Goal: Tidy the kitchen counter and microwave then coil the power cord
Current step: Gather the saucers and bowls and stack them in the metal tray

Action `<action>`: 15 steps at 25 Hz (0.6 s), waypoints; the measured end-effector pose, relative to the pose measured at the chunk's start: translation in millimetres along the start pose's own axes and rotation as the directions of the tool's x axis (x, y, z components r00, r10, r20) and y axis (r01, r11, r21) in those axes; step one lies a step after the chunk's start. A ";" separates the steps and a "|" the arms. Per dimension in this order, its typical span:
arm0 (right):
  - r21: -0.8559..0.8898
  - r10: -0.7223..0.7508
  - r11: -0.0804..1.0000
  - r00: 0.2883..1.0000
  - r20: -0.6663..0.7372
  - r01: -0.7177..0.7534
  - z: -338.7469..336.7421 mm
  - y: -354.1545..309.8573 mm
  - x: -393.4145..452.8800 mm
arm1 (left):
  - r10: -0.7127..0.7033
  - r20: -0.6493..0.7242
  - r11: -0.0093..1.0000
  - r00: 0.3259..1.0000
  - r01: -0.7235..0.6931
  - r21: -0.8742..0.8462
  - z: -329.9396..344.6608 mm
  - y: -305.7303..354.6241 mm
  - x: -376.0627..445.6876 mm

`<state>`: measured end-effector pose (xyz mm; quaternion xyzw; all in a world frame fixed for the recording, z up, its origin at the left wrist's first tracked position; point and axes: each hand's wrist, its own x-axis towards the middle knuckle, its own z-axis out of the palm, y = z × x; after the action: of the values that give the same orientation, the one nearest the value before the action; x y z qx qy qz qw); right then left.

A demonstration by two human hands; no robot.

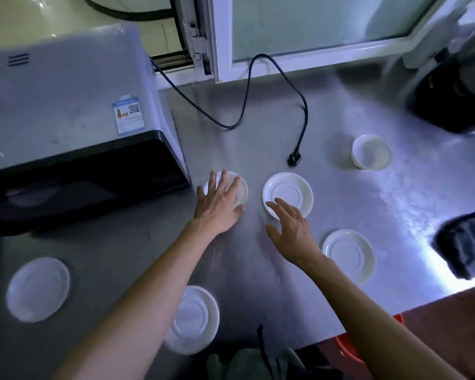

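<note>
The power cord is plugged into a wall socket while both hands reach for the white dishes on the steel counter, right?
Not quite. In the head view, the power cord is unplugged; its plug lies loose on the steel counter. The left hand and right hand do reach for white dishes.

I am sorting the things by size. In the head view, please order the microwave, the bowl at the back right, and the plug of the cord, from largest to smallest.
1. microwave, by far the largest
2. bowl
3. plug, the smallest
</note>
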<state>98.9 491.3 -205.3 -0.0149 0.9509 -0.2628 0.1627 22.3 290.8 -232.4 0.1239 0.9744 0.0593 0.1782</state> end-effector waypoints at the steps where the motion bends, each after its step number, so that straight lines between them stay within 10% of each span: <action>1: 0.032 -0.011 0.999 1.000 -0.004 0.011 -3.3 3.7 9.2 | -0.023 0.023 1.000 0.999 0.024 -0.014 -0.6 2.0 6.3; 15: 0.110 -0.130 0.985 0.991 -0.015 0.131 -60.9 70.3 82.8 | -0.194 0.040 0.978 0.980 0.196 -0.077 -23.8 49.7 46.0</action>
<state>5.3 572.5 -216.4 -0.0673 0.9325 -0.3252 0.1420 -17.1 349.0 -217.7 0.0215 0.9757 0.0787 0.2035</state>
